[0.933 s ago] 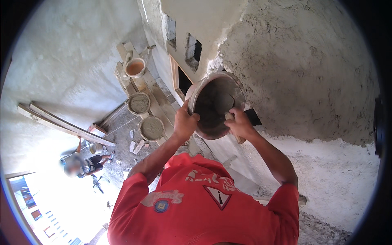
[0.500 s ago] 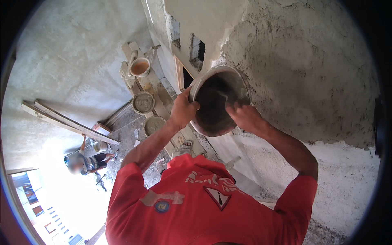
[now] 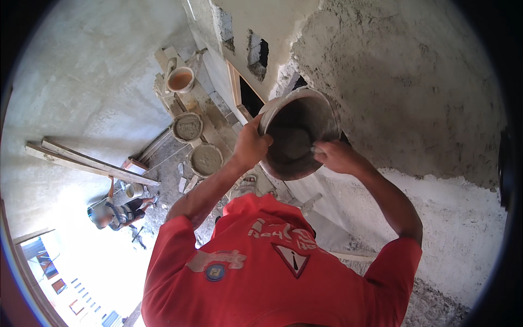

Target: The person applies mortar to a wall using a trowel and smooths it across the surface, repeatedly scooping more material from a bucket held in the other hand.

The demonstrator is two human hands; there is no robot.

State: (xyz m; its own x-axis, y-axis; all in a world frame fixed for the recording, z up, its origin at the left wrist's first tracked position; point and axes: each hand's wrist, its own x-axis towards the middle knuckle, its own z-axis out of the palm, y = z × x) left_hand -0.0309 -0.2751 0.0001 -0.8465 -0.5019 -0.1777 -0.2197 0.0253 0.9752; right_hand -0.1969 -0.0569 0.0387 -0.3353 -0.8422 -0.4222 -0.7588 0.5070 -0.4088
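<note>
My left hand (image 3: pixel 252 146) is closed on the left rim of a round, mortar-stained bucket (image 3: pixel 333 117), thumb on the inner side. The bucket is tipped so that its mouth faces me, close to the wall. My right hand (image 3: pixel 340 157) is at the bucket's right side, fingers curled just inside the mouth. From those fingers a grey, rounded, flat-bladed tool (image 3: pixel 294 143) seems to reach into the dark interior; its handle is hidden by the hand. Wet grey residue coats the inside.
Planks (image 3: pixel 210 117) below left bear a tub of brownish liquid (image 3: pixel 180 80) and two tubs of grey mortar, one (image 3: pixel 188 127) beyond the other (image 3: pixel 206 159). Long boards (image 3: pixel 87 163) lean left. Another person (image 3: pixel 122 214) is near a pail. The rough wall (image 3: pixel 403 103) has broken holes.
The bucket has shifted slightly right against the wall, uncovering a hole above it. My right hand has moved right within the mouth. My left hand keeps its grip. The view has shifted a little.
</note>
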